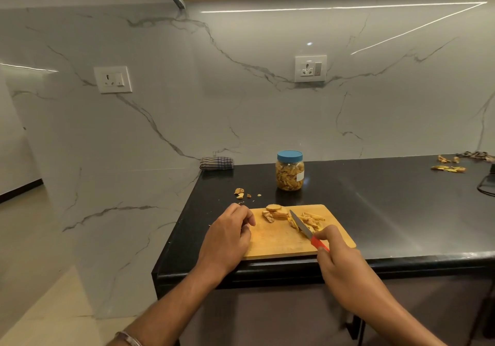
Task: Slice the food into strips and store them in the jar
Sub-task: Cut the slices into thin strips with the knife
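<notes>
Leftmost, a folded checked cloth lies at the back corner of the dark surface, against the marble wall. Nearer the front, a few loose peel scraps sit on the surface just behind the left hand. That hand rests on the left end of the wooden cutting board, fingers curled loosely inward; whether they hold anything cannot be told. On the board beside it lie a round uncut chunk and some rough pieces. Further right, the knife slants across the board, its blade against a heap of cut strips. The right hand is closed round the knife's red handle at the board's front right. Behind the board stands the jar, upright, blue lid on, nearly full of strips. Far right, more peelings are scattered near the wall.
</notes>
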